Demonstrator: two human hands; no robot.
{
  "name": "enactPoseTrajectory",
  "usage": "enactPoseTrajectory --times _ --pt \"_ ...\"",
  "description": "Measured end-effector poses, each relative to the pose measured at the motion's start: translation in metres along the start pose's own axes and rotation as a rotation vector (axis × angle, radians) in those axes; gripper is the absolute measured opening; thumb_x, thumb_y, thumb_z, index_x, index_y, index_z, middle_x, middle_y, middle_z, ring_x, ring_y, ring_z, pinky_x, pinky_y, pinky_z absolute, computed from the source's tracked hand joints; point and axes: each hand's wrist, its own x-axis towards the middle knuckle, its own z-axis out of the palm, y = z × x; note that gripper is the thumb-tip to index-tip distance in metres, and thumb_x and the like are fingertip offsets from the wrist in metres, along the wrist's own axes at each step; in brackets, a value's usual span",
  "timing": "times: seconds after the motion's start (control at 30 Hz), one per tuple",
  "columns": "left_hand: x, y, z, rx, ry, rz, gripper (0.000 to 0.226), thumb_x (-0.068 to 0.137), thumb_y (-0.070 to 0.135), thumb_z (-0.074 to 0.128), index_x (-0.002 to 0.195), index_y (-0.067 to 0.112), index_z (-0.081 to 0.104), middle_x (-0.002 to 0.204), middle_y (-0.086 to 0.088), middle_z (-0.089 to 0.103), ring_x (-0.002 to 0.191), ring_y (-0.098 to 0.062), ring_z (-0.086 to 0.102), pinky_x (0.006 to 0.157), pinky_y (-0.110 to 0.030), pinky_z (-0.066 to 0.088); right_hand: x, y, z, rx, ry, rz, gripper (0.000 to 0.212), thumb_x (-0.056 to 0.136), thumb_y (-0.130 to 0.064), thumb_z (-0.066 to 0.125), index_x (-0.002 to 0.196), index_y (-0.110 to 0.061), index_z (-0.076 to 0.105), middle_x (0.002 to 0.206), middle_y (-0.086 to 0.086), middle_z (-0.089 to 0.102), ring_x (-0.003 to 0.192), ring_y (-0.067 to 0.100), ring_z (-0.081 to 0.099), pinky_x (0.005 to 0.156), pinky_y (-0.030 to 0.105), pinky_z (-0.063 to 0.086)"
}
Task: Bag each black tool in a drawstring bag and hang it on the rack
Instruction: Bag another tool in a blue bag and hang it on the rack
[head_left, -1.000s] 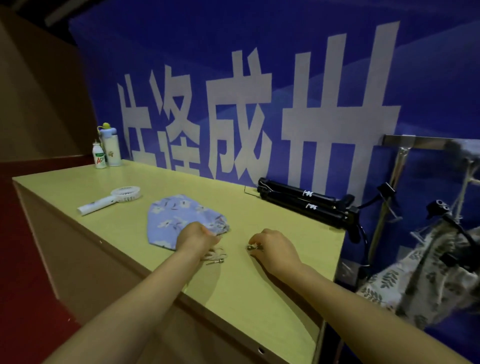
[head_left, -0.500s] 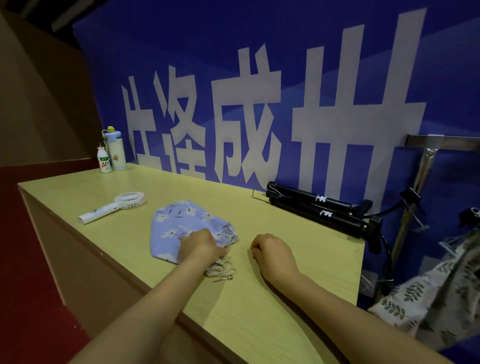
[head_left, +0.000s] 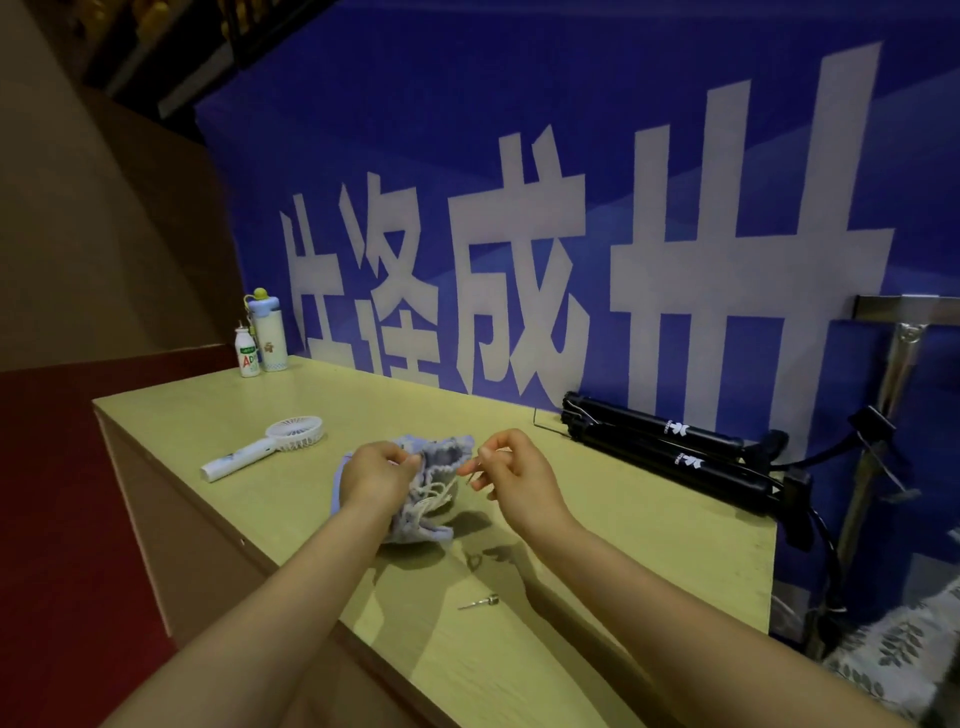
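Small white bottle (head_left: 247, 357) and taller flask (head_left: 269, 338): upright, far left of the hands. Handheld fan (head_left: 270, 448): flat on the surface (head_left: 197, 415), left of the left hand. Left hand (head_left: 375, 477): gripping the gathered mouth of the blue floral drawstring bag (head_left: 434, 462), white cords (head_left: 434, 493) dangling beneath. Right hand (head_left: 514, 475): just beside the bag, apart from the left, pinching a thin piece (head_left: 469, 474) too small to identify. Metal pin (head_left: 480, 603): lying on the surface, nearer the body than the right hand. Two black tools (head_left: 670, 449): side by side, well right of the hands, unbagged. Rack (head_left: 906, 332): farthest right, leaf-print bag (head_left: 893, 654) below.
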Motion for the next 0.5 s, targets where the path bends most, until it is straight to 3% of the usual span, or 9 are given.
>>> enactPoseTrajectory --times 0.07,0.17,0.27,0.33,0.4,0.5 --pt "0.002 0.004 -0.012 -0.037 0.019 -0.008 0.02 0.088 0.024 0.062 0.071 0.013 0.061 0.079 -0.012 0.063 0.076 -0.027 0.057 0.073 -0.032 0.046 0.006 -0.017 0.017 -0.059 -0.049 -0.078 0.01 0.099 -0.021 0.042 0.091 -0.021 0.048 0.088 -0.003 0.071 0.08 0.007 0.064 0.072 0.022 0.048" --pt "0.004 0.011 -0.037 -0.032 0.027 -0.017 0.015 0.09 0.025 0.059 0.08 0.016 0.064 0.086 -0.008 0.065 0.086 -0.027 0.061 0.079 -0.031 0.047 0.012 -0.037 0.042 -0.253 -0.115 -0.207 0.005 0.098 -0.026 0.043 0.099 -0.024 0.048 0.098 -0.002 0.069 0.091 0.01 0.065 0.081 0.029 0.055" --pt "0.006 0.013 -0.067 -0.043 0.034 0.007 0.017 0.091 0.023 0.058 0.08 0.013 0.066 0.085 -0.013 0.067 0.086 -0.03 0.062 0.08 -0.037 0.05 0.015 -0.058 0.058 -0.494 -0.155 -0.326 0.006 0.098 -0.031 0.042 0.102 -0.026 0.044 0.095 0.001 0.065 0.083 0.014 0.062 0.071 0.029 0.054" --pt "0.006 0.014 -0.079 -0.104 0.056 0.013 0.02 0.091 0.019 0.058 0.073 0.013 0.065 0.084 -0.014 0.068 0.082 -0.029 0.062 0.078 -0.036 0.051 0.015 -0.065 0.06 -0.726 -0.229 -0.408 0.015 0.097 -0.031 0.045 0.108 -0.022 0.041 0.089 0.001 0.057 0.077 0.017 0.057 0.064 0.026 0.047" --pt "0.005 0.017 -0.092 -0.141 0.104 0.007 0.023 0.092 0.017 0.055 0.072 0.015 0.065 0.084 -0.011 0.067 0.078 -0.024 0.061 0.073 -0.031 0.049 0.014 -0.074 0.065 -0.96 -0.312 -0.456 0.03 0.092 -0.028 0.055 0.115 -0.019 0.037 0.089 0.003 0.052 0.079 0.02 0.055 0.067 0.029 0.047" --pt "0.008 0.023 -0.111 -0.138 0.293 0.015 0.02 0.094 0.02 0.051 0.09 0.01 0.068 0.095 -0.013 0.069 0.089 -0.031 0.063 0.079 -0.036 0.049 0.014 -0.091 0.088 -1.087 -0.394 -0.394 0.056 0.083 -0.025 0.065 0.127 -0.013 0.033 0.115 0.011 0.057 0.101 0.027 0.058 0.088 0.036 0.049"
